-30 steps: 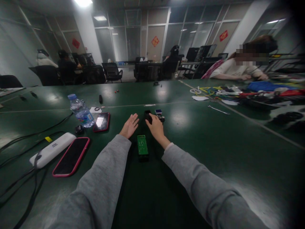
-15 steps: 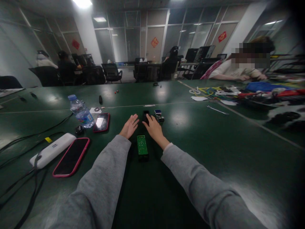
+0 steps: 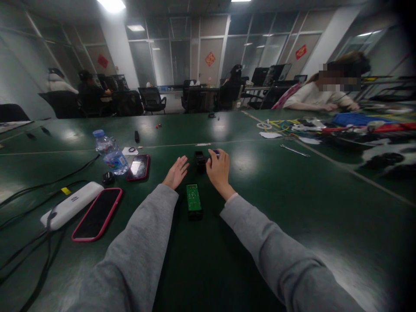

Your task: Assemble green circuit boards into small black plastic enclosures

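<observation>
A green circuit board (image 3: 193, 197) lies on the dark green table (image 3: 292, 199) between my two grey-sleeved forearms. My left hand (image 3: 176, 172) rests flat and open on the table, just left of the board's far end, holding nothing. A small black block (image 3: 199, 158) sits just beyond the board. My right hand (image 3: 218, 171) is to the right of that block, its fingers curled round a small blue-topped part (image 3: 216, 152) that mostly hides behind them.
On the left lie a water bottle (image 3: 110, 152), a red-cased phone (image 3: 139, 167), a pink-cased phone (image 3: 97, 212), a white power bank (image 3: 71, 203) and black cables (image 3: 29, 190). A metal tool (image 3: 294, 150) lies far right. A co-worker (image 3: 320, 99) sits by tangled wires (image 3: 292, 125).
My right hand left the black block, shifted right and closed its fingers on the blue-topped part. The left hand and the green board stayed put.
</observation>
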